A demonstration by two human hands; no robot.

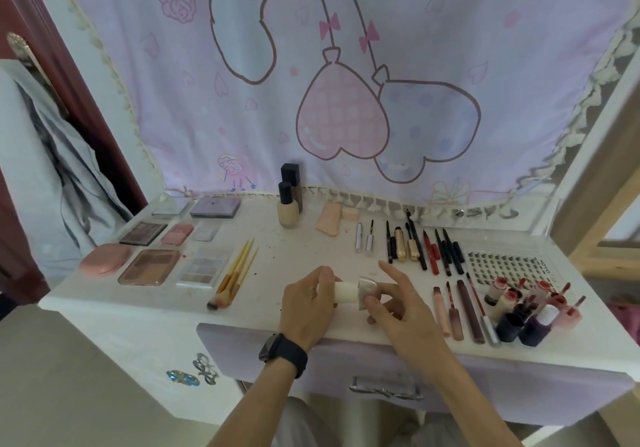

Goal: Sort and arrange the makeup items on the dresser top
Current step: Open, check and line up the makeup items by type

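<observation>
holding a white tube at the dresser's front edge

gripping the white tube (346,292) low in the middle of the frame, the left hand (306,303) has its fingers curled round the tube's body, with a black watch (284,349) on the wrist. the right hand (394,304) pinches the silver cap (369,291) at the tube's other end, forefinger stretched out straight above it. the tube lies sideways between the two hands, just above the dresser top (304,249).

at the left of the frame the palettes (149,266) lie in rows, with the yellow-handled brushes (235,273) just beside them. two foundation bottles (287,209) stand upright at the back centre, a pink sponge (329,220) near them. right of centre the pencils and wands (422,247) lie side by side; below them four lip glosses (460,308) lie in a row. a lash tray (505,266) sits at the right, small bottles (526,311) clustered in front of it. a pink printed cloth (346,66) hangs behind.
</observation>
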